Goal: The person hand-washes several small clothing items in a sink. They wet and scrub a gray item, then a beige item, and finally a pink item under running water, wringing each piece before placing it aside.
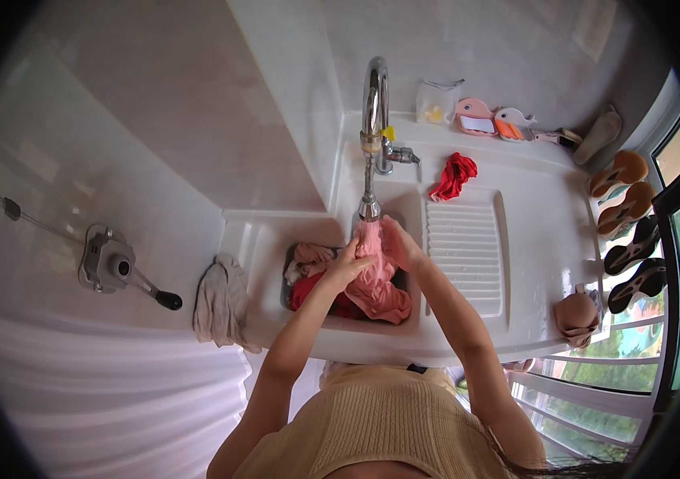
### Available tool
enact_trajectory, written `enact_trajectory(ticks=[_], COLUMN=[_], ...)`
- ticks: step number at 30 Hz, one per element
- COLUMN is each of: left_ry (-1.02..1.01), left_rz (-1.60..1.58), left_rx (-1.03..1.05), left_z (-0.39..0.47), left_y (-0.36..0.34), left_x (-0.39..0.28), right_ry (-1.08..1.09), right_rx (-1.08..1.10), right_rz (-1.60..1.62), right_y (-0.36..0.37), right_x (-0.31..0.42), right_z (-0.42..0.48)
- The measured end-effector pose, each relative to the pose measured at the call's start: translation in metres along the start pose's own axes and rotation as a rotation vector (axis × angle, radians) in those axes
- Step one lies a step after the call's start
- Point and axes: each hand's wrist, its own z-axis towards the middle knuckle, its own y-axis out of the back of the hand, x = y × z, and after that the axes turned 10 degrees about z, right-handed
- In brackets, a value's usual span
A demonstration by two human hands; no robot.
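Water runs from the chrome faucet (369, 206) onto a pink garment (379, 293) in the white laundry sink (370, 338). My left hand (349, 263) grips the garment at its left side, just below the spout. At the right of the stream, my right hand (398, 242) touches the pink cloth; its fingertips are blurred by water, so its hold is unclear. Red clothing (305, 291) and a dusty-pink cloth (314, 254) lie in the basin to the left of the garment.
A ribbed washboard (465, 257) is moulded right of the basin, with a red cloth (455, 176) above it. A grey cloth (221, 302) hangs over the left edge. Whale-shaped soap dishes (476, 117) line the back ledge. A bra (577, 314) and shoes (624, 209) are at right.
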Motion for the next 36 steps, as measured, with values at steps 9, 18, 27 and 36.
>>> enact_trajectory(ticks=[9,18,27,36], left_ry=[-0.09,-0.002,0.009,-0.254], left_rz=[-0.041,-0.688,-0.756,-0.166], left_rx=[-0.144,-0.325,0.027,-0.289], left_z=[-0.012,-0.022,0.0,0.016], left_y=[-0.003,0.031,-0.001,0.037], left_x=[0.005,0.017,-0.019,-0.011], right_ry=[0.488,0.411,0.295,0.647], right_rx=[-0.1,-0.056,0.128,-0.089], right_rz=[-1.023,-0.679,-0.141,-0.433], right_y=[-0.058,-0.044,-0.037,-0.055], right_x=[-0.008,0.008,0.002,0.006], right_z=[-0.052,-0.082,-0.054,-0.04])
